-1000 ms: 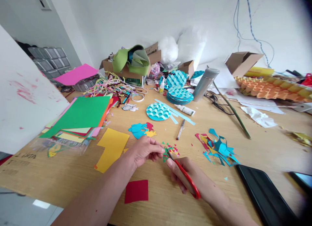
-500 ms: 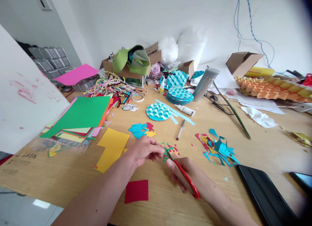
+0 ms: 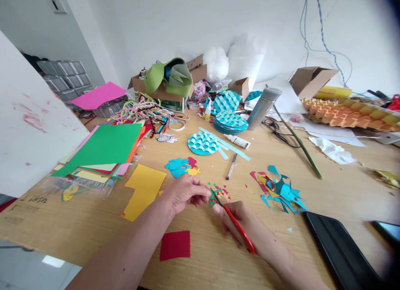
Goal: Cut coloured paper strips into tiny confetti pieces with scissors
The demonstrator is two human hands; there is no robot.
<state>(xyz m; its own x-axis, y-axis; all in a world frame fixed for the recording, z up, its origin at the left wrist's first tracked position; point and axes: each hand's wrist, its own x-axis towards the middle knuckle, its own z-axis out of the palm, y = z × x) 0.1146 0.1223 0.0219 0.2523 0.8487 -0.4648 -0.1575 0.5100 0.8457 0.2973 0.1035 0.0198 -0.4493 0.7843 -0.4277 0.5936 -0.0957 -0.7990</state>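
Observation:
My right hand [image 3: 239,221] is wrapped round a pair of red-handled scissors [image 3: 239,229], whose dark blades point away to the upper left. Facing the blade tips, my left hand [image 3: 192,194] has thumb and forefinger pinched together; whatever is between them is too small to make out. Just beyond the fingertips lies a scatter of tiny paper bits [image 3: 223,193] in red, green and yellow. Cut-out paper fish, among them a blue fish [image 3: 178,167] and a yellow fish [image 3: 193,171], lie above my left hand. A red paper square [image 3: 175,245] is near the front edge.
Yellow paper [image 3: 145,190] and a stack of coloured sheets [image 3: 106,148] lie left. A pen [image 3: 231,166], a scale-patterned disc [image 3: 203,143] and a glue tube [image 3: 238,141] are beyond my hands. Paper scraps [image 3: 283,190] and a black phone-like device [image 3: 339,248] sit right; a grey bottle [image 3: 264,108] stands behind.
The scissors' handles have drawn slightly closer together in my right hand. My left hand keeps its pinch in the same place, and the things on the table have not moved.

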